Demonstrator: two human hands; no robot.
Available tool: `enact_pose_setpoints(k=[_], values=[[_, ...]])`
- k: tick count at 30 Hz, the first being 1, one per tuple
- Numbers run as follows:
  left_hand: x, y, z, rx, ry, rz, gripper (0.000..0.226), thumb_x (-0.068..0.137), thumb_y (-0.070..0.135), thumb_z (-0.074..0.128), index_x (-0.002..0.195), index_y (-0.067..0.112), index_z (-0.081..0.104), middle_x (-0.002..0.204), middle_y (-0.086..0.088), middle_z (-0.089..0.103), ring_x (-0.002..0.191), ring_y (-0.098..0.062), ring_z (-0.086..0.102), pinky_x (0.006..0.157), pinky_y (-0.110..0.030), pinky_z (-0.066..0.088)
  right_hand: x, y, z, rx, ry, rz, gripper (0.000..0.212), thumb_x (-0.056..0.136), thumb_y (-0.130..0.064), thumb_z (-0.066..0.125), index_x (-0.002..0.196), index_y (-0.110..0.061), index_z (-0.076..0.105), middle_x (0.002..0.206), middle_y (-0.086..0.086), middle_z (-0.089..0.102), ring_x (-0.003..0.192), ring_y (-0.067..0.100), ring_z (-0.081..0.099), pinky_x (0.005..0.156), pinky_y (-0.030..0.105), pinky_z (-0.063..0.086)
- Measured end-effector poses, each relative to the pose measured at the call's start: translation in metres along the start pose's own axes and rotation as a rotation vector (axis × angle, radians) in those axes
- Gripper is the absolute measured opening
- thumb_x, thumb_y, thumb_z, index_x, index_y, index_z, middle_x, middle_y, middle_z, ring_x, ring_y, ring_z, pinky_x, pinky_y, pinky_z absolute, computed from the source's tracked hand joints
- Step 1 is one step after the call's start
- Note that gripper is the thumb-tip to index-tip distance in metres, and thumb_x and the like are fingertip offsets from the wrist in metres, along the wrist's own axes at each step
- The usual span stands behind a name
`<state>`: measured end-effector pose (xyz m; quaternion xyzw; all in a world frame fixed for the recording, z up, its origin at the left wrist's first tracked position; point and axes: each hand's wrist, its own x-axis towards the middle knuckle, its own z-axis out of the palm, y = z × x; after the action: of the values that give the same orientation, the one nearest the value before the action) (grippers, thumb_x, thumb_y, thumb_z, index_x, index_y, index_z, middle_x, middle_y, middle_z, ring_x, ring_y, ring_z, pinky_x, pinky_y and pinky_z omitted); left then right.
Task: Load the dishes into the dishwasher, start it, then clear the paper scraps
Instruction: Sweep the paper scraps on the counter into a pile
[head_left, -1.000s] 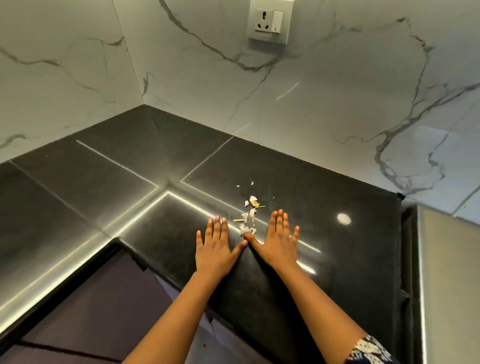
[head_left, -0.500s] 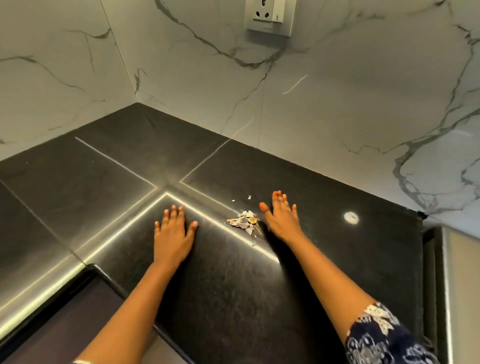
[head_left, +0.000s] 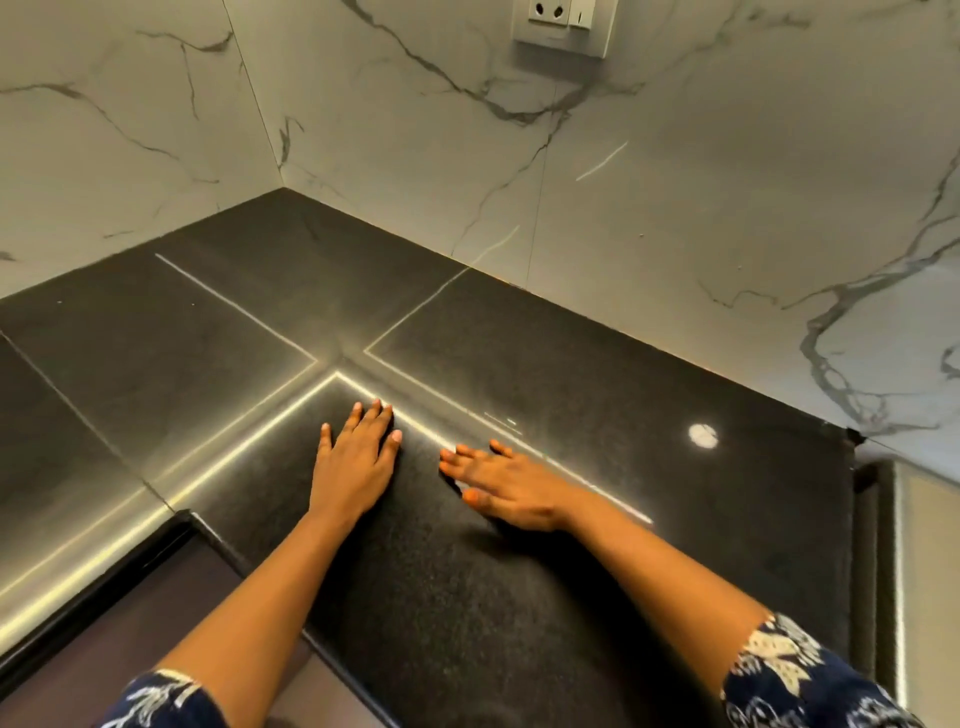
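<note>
From the head camera, the person is leaning over a dark stone countertop (head_left: 597, 364) that is filling an inside corner between two white, grey-veined marble walls (head_left: 701, 218). The left hand (head_left: 357, 462) is lying palm down on the counter near the middle of the scene. Its fingers are straight, close together and pointing toward the far corner, and it is gripping nothing.

The right hand (head_left: 511, 488) is lying just to the right of it, not touching it, and is also palm down. Its fingers are spread and pointing left, with the thumb (head_left: 475, 498) stretched out on the near side. They are lying straight and are curling round nothing.

The paper scraps (head_left: 511, 421) are showing only as a couple of tiny pale flecks on the counter just beyond the right hand (whether more are lying hidden under that palm cannot be told).

Bright strips of reflected light are crossing the stone by both hands, and a round glare spot (head_left: 702, 434) is shining further right. A white socket plate (head_left: 563, 26) is sitting high on the far wall, cut off by the top edge. At the right edge a grey, metal-looking surface (head_left: 927, 571) is butting against the counter's end. Dark blue printed cloth is showing at the near edge — the right sleeve (head_left: 789, 675) and the left sleeve (head_left: 156, 699).
</note>
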<state>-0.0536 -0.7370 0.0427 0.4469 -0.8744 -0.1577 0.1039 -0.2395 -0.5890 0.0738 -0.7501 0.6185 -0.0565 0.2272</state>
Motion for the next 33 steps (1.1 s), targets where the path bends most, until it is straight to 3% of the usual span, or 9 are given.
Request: enact_pose_setpoints(k=[4,9,12,14,17,24,27,30,33], values=[[-0.007,0.001,-0.005,-0.033,-0.096,0.163,0.050,0.102,0.041,0.029,0.149,0.025,0.029,0.157,0.008,0.021,0.146,-0.009,0.011,0.117,-0.042,0.006,-0.038,-0.035,0.024,0.001,-0.027,-0.046,0.067,0.094,-0.056,0.014,0.150,-0.019,0.018,0.157,-0.007,0.011,0.144,0.005,0.003,0.115,0.030,-0.004],[-0.020,0.005,-0.009,0.094,-0.241,0.305,0.088,0.076,0.068,-0.005,0.152,0.026,0.010,0.159,0.009,0.004,0.146,-0.008,-0.003,0.118,-0.039,0.000,-0.073,-0.039,0.014,0.597,0.268,0.277,0.047,0.100,-0.032,0.027,0.146,-0.018,0.029,0.146,-0.019,0.014,0.139,-0.003,0.006,0.112,0.018,-0.002],[-0.036,0.009,-0.008,0.148,-0.256,0.333,0.101,0.067,0.081,-0.018,0.152,0.029,0.001,0.157,0.012,-0.005,0.144,-0.006,-0.009,0.118,-0.039,-0.003,-0.084,-0.010,0.007,0.284,0.325,0.514,0.048,0.103,-0.026,0.028,0.149,-0.015,0.017,0.153,-0.011,0.008,0.145,0.009,0.004,0.114,0.024,-0.003],[-0.051,0.014,-0.008,0.173,-0.274,0.393,0.100,0.064,0.079,-0.028,0.149,0.032,-0.006,0.154,0.015,-0.010,0.143,-0.006,-0.012,0.118,-0.038,-0.005,-0.081,-0.012,0.017,0.120,0.222,0.510,0.058,0.100,-0.046,0.016,0.150,-0.017,0.012,0.157,-0.006,0.004,0.145,0.008,0.002,0.116,0.032,-0.003],[-0.075,0.020,-0.007,0.173,-0.307,0.512,0.086,0.069,0.076,-0.028,0.144,0.036,-0.013,0.153,0.018,-0.014,0.142,-0.006,-0.017,0.118,-0.036,-0.008,-0.081,-0.041,0.048,0.054,0.203,0.407,0.103,0.068,-0.077,-0.023,0.150,-0.022,0.004,0.149,-0.016,-0.010,0.138,-0.001,-0.010,0.116,0.034,-0.006],[-0.124,0.020,-0.005,0.132,-0.335,0.683,0.078,0.079,0.070,-0.022,0.148,0.035,-0.008,0.153,0.021,-0.016,0.141,0.002,-0.020,0.115,-0.028,-0.014,-0.097,-0.110,0.089,0.029,0.252,0.396,0.104,0.063,-0.075,-0.031,0.149,-0.024,-0.001,0.146,-0.018,-0.016,0.136,-0.002,-0.019,0.116,0.029,-0.012],[-0.146,0.015,-0.005,0.049,-0.323,0.667,0.081,0.078,0.071,-0.023,0.148,0.034,-0.003,0.154,0.021,-0.010,0.141,0.004,-0.016,0.116,-0.025,-0.011,-0.103,-0.125,0.098,0.185,0.320,0.433,0.103,0.062,-0.081,-0.026,0.147,-0.026,-0.002,0.149,-0.017,-0.010,0.137,-0.004,-0.013,0.115,0.022,-0.010],[-0.162,0.004,-0.003,-0.301,-0.202,0.454,0.081,0.081,0.077,-0.009,0.146,0.032,0.005,0.154,0.020,0.000,0.142,0.007,-0.006,0.116,-0.020,-0.007,-0.104,-0.123,0.086,0.561,0.507,0.512,0.109,0.062,-0.091,-0.003,0.147,-0.023,0.007,0.147,-0.019,0.002,0.136,-0.007,-0.001,0.109,0.006,-0.006],[-0.175,-0.005,-0.003,-0.635,-0.104,0.207,0.085,0.078,0.085,0.004,0.143,0.033,0.018,0.151,0.021,0.016,0.141,0.007,0.007,0.112,-0.010,-0.007,-0.078,-0.097,0.054,0.431,0.370,0.553,0.097,0.077,-0.081,0.001,0.149,-0.017,0.009,0.150,-0.014,-0.001,0.139,0.000,-0.002,0.116,0.025,-0.005]])
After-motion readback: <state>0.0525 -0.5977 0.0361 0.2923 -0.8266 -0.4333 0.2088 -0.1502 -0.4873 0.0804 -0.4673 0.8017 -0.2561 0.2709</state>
